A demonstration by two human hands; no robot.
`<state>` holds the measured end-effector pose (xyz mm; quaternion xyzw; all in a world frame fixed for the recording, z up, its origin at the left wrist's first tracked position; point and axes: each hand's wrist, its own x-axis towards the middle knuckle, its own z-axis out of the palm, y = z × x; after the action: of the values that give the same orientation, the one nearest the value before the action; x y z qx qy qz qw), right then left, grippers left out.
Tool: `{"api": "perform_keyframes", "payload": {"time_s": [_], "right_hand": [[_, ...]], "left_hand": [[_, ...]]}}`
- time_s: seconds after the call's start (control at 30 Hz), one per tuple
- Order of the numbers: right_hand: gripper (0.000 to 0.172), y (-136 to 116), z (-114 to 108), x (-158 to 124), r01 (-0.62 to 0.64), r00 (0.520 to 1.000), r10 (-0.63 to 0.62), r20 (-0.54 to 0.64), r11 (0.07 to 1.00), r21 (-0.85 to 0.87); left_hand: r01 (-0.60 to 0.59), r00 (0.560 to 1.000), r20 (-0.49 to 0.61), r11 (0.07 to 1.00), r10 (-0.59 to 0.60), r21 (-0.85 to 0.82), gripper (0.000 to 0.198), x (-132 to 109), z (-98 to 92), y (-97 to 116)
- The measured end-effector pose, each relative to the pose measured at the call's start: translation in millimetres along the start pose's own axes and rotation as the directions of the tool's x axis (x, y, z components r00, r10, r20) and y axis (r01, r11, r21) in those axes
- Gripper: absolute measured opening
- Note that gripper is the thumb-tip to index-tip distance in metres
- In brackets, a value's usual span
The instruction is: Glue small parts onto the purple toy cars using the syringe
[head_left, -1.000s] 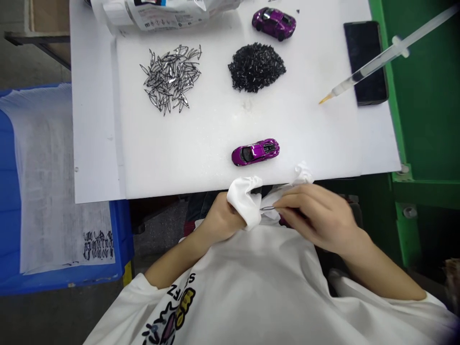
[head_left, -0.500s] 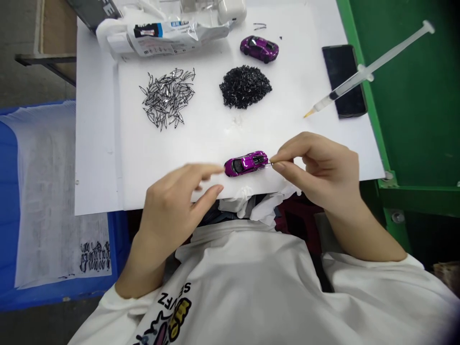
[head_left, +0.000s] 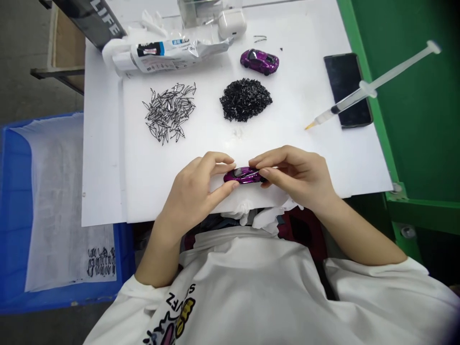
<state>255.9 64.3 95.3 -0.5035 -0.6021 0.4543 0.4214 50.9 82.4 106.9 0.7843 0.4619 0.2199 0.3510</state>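
A glossy purple toy sports car [head_left: 244, 175] is held just above the white board [head_left: 172, 191], near its front edge. My left hand [head_left: 194, 191] grips its front end between thumb and fingers. My right hand [head_left: 294, 177] pinches its rear end, and the fingertips cover that part of the car. Any thin tool in those fingers is hidden. A second purple toy car [head_left: 259, 62] stands farther back, behind a heap of small black pieces [head_left: 245, 99]. A loose pile of silvery wire-like parts [head_left: 168, 113] lies to its left.
A syringe with an orange tip [head_left: 359, 98] rests across a black phone [head_left: 348, 91] at the right. A foil pouch [head_left: 168, 55] and a white case [head_left: 232, 24] sit at the back. White cloth [head_left: 268, 218] lies below the front edge, with a blue crate [head_left: 14, 215] to the left.
My left hand has come from the cloth to the car's front. The car is now lifted from the board between both hands, and the thin tool in my right hand no longer shows.
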Motion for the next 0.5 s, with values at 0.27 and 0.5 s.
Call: {"api": "perform_keyframes", "payload": {"time_s": [0.27, 0.5], "right_hand": [[0.012, 1.9, 0.1, -0.2, -0.028, 0.999, 0.028, -0.016, 1.0, 0.004], [0.012, -0.5, 0.7, -0.7, -0.018, 1.0, 0.017, -0.008, 1.0, -0.018]], "left_hand": [[-0.105, 0.946, -0.313, 0.992, 0.078, -0.07, 0.009, 2.9, 15.9, 9.8], [-0.092, 0.926, -0.375, 0.986, 0.033, -0.14, 0.01, 4.9, 21.7, 13.3]]}}
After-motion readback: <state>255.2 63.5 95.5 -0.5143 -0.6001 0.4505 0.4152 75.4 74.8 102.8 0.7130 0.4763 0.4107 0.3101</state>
